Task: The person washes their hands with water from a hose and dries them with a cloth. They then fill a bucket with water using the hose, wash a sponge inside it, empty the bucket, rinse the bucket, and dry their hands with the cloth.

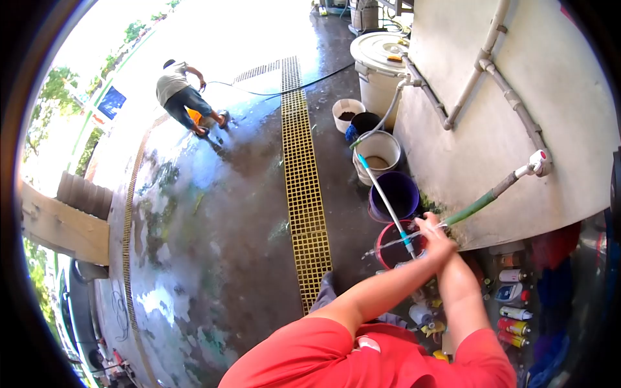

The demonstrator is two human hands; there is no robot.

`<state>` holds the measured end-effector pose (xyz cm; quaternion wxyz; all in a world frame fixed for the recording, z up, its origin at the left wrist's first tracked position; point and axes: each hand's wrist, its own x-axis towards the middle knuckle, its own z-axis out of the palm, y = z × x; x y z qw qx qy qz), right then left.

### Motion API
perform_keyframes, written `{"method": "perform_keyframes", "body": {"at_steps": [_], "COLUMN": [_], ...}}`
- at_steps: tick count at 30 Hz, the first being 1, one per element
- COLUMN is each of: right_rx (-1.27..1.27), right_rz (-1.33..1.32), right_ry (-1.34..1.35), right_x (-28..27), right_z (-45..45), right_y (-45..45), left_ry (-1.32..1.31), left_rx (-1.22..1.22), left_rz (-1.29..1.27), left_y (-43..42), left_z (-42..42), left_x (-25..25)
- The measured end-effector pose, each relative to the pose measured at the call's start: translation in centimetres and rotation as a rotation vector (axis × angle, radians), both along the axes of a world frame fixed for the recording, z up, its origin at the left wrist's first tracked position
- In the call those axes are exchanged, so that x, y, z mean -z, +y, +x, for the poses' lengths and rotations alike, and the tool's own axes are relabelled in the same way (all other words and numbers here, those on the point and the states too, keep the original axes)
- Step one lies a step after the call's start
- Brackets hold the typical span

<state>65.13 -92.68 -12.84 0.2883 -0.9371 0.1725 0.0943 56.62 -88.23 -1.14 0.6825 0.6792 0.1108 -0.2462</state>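
My two hands meet in the water stream beside the end of a green hose (pixel 469 208). My left hand (pixel 442 246) lies across my right hand (pixel 427 226), and its fingers are mostly hidden. Some fingers of the right hand show stretched out, with nothing visible in them. Water sprays leftward from the hands. Below them stands a red bucket (pixel 381 249). A pole with a white shaft and light-blue ends (pixel 386 199) leans across it and the purple bucket (pixel 407 187) behind.
A white tap (pixel 537 161) feeds the hose from the wall pipe. Farther back stand a white bucket (pixel 396 145) and a large lidded bin (pixel 378 90). A yellow drain grate (pixel 303 194) crosses the wet floor. Another person (pixel 181 90) bends over at the far left. Spray cans (pixel 514 326) lie at right.
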Motion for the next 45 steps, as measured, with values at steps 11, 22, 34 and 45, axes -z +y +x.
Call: {"method": "perform_keyframes", "body": {"at_steps": [11, 22, 34, 45], "right_rx": [0.540, -0.049, -0.502, 0.865], "right_rz": [1.196, -0.329, -0.288, 1.736], "right_ry": [-0.262, 0.314, 0.369, -0.175], "right_x": [-5.5, -6.2, -4.4, -9.0], "right_z": [-4.2, 0.5, 0.8, -5.9], "right_y": [3.2, 0.4, 2.4, 4.5], "left_ry": [0.508, -0.316, -1.331, -0.550], "left_rx": [-0.235, 0.093, 0.761, 0.875], "left_rz": [-0.594, -0.173, 0.156, 0.766], "left_y": [0.5, 2.7, 5.7, 6.6], "left_z": [10.5, -3.7, 1.5, 10.2], "left_x": [12.3, 0.0, -3.8, -2.7]}}
